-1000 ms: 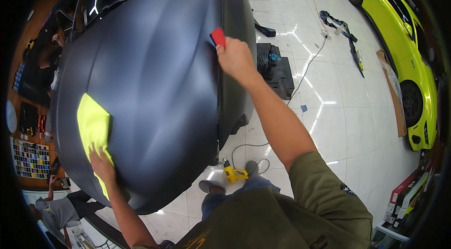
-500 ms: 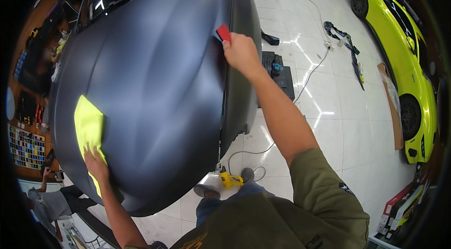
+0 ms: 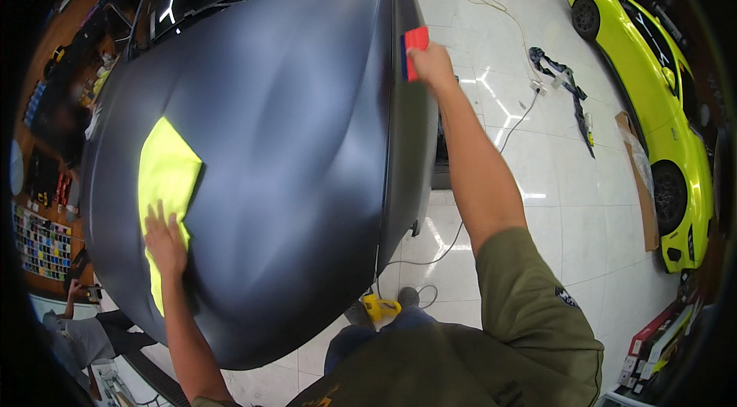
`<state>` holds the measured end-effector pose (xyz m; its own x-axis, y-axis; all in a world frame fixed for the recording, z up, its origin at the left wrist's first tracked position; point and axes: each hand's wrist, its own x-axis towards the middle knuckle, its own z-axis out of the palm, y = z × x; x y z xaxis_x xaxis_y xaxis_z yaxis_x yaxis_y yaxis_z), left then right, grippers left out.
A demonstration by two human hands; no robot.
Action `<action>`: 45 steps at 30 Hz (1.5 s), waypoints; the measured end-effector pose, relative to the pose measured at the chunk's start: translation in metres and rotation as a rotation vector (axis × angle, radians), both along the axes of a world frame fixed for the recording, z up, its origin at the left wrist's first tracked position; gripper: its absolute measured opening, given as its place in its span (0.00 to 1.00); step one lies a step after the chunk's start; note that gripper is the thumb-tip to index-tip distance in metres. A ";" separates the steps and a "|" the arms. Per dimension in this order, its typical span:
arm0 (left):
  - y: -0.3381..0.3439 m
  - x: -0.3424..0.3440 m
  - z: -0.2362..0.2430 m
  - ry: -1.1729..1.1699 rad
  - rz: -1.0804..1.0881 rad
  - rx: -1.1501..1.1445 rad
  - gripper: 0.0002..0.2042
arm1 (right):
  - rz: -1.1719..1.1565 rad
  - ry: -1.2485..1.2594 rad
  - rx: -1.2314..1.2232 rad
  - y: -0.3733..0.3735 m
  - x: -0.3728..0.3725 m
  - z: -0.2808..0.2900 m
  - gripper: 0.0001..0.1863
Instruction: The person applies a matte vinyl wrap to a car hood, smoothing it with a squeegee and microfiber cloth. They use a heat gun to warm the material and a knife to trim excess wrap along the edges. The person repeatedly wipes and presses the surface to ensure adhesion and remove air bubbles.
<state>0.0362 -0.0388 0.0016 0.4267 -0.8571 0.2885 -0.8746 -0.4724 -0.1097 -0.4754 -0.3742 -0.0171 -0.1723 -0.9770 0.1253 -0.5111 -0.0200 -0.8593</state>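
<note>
The matte dark grey car hood (image 3: 284,153) fills the middle of the view. My left hand (image 3: 164,242) lies flat with spread fingers on a bright yellow cloth (image 3: 169,161), which rests on the hood's left part. At the far right, my right hand (image 3: 434,65) grips a red squeegee (image 3: 417,42) with a dark blue edge. It is over the fender (image 3: 407,123), just beyond the seam along the hood's right side. Whether the squeegee's edge touches the surface, I cannot tell.
A lime-green car (image 3: 645,54) is parked on the right. Cables, a dark strip of material (image 3: 560,77) and brown cardboard (image 3: 639,177) lie on the tiled floor. By my feet is a yellow tool (image 3: 380,307). Another person (image 3: 84,338) is at lower left.
My right hand has moved right with the squeegee, from the hood's edge to over the fender, and the squeegee has turned. My left hand and the cloth appear slightly farther up and right.
</note>
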 end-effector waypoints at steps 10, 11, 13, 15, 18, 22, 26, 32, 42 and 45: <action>-0.093 -0.043 0.027 -0.016 -0.341 0.067 0.25 | 0.007 0.510 -0.125 -0.003 0.034 0.039 0.15; -0.102 -0.046 0.026 -0.029 -0.348 0.073 0.25 | 0.000 0.486 -0.115 -0.019 0.033 0.038 0.15; -0.124 -0.056 0.030 -0.042 -0.364 0.075 0.25 | -0.013 0.437 -0.103 -0.055 0.029 0.036 0.15; -0.152 -0.069 0.027 -0.042 -0.358 0.075 0.25 | -0.040 0.369 0.024 -0.090 0.021 0.032 0.15; -0.205 -0.093 0.025 -0.055 -0.355 0.045 0.25 | -0.001 0.048 0.250 -0.140 -0.010 0.010 0.14; -0.240 -0.107 0.029 -0.057 -0.287 0.066 0.25 | 0.124 -0.034 -0.058 -0.096 -0.010 0.000 0.13; -0.252 -0.112 0.025 -0.074 -0.226 0.054 0.25 | 0.254 0.207 -0.373 -0.035 0.024 0.015 0.12; -0.284 -0.137 0.021 -0.066 -0.252 0.029 0.25 | 0.113 0.285 -0.126 -0.149 0.008 0.037 0.13; -0.311 -0.155 0.025 -0.007 -0.161 0.063 0.26 | 0.245 0.200 -0.231 -0.107 0.014 0.024 0.12; -0.323 -0.161 0.026 -0.006 -0.169 0.058 0.26 | 0.180 0.264 -0.147 -0.170 0.007 0.035 0.12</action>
